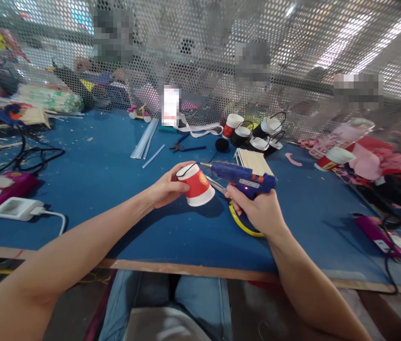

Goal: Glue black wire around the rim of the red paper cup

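My left hand grips a red and white paper cup above the table, its narrower end tilted up. A thin black cord lies against that upper end. In my right hand is a blue glue gun with a small red light lit. Its nozzle points left and sits close to the top edge of the cup; whether it touches I cannot tell. Behind the right hand, scissors with yellow handles lie on the table, partly hidden by the hand and glue gun.
Glue sticks, pliers and a ball of black cord lie beyond the cup. Several cups with black handles stand at the back right beside wooden sticks. Purple power strips sit at both sides. A perforated metal screen rises behind.
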The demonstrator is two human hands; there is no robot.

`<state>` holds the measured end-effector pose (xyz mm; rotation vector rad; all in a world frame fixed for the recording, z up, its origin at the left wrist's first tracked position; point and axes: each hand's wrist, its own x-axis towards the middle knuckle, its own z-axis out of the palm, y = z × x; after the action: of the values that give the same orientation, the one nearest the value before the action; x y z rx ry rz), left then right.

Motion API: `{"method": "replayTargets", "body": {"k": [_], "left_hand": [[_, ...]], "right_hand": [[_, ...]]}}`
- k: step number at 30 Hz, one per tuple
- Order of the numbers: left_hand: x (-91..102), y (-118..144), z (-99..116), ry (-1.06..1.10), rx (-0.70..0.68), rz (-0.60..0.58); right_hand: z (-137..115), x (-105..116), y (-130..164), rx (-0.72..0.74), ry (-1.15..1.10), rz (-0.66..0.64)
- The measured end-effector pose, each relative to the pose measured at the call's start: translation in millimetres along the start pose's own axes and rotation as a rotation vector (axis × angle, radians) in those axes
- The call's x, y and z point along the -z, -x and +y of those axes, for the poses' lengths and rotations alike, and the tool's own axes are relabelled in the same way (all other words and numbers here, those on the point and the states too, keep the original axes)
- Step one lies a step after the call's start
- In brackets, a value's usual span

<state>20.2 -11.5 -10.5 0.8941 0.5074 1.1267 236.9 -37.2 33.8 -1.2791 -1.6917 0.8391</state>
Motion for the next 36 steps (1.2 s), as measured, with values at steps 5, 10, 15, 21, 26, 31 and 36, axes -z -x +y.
{"method": "replayTargets", "body": {"k": [5,10,15,21,26,31,36], "left_hand": [[2.5,0,1,0.001,0.011,-0.033],[2.7,0,2,-0.041,0.002,-0.025],[2.1,1,4,-0.294,-0.034,-0.008],[-0.6,4,6,-0.727,-0.193,-0.030],[-1.3,5,7,-0.807,-0.236,-0.038],[0.9,5,8,-0.742,-0.246,-0.060],[-0.6,7,10,-0.611,-0.143,-0.150]], "right_hand": [[0,1,-3,-0.004,-0.051,-0.001],[10,14,-20,0.021,-0.128,0.081],[40,41,-54,-0.005,0.045,0.391],[60,70,-90,-0.178,0.666,0.430],[69,71,-99,-0.305,0.900,0.310],[56,56,-87,-0.062,0.958,0.386],[3,16,-55,0.433,0.337,-0.128]]}}
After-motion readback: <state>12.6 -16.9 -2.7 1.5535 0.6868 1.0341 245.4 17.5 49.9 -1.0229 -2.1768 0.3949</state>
